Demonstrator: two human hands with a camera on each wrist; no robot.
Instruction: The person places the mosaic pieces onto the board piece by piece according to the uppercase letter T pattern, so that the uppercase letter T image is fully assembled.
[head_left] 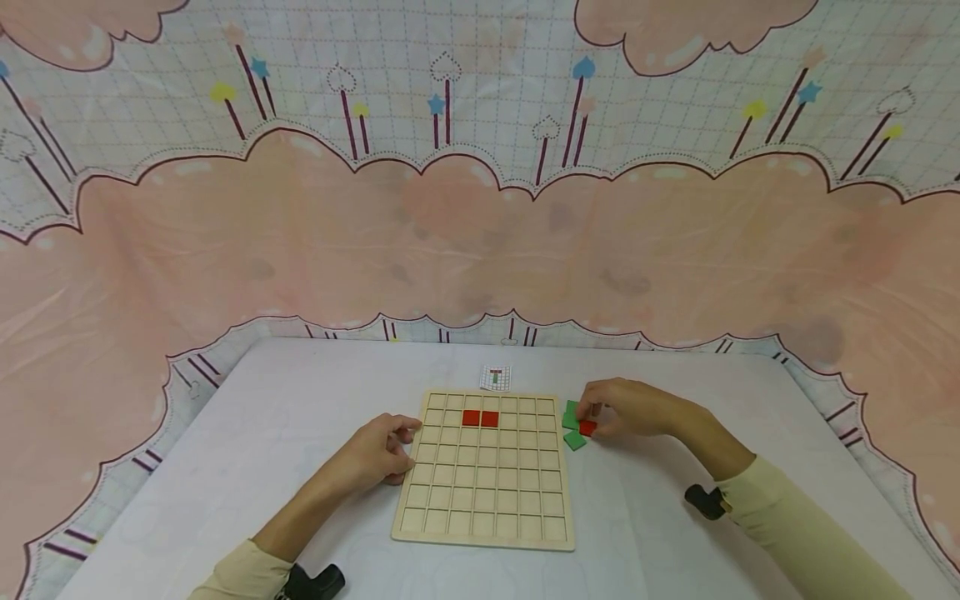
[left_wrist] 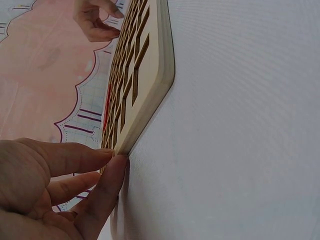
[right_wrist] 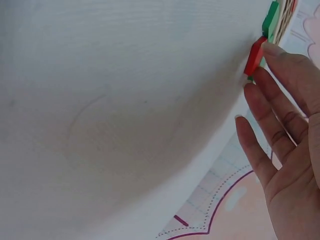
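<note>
A square wooden grid board (head_left: 483, 533) lies on the white table, with two red tiles (head_left: 480, 418) side by side in its second row from the far edge. My left hand (head_left: 378, 450) touches the board's left edge, and in the left wrist view its fingertips (left_wrist: 120, 162) rest right at the rim. Beyond the board's right edge, my right hand (head_left: 626, 408) pinches a loose red tile (right_wrist: 255, 57), low over the table. Several green tiles (head_left: 574, 440) lie beside it, partly covered by the fingers.
A small printed pattern card (head_left: 496, 378) lies just behind the board's far edge, showing a red and green shape on a grid. White tablecloth (head_left: 315, 392) spreads around the board. A patterned curtain (head_left: 480, 242) hangs behind the table.
</note>
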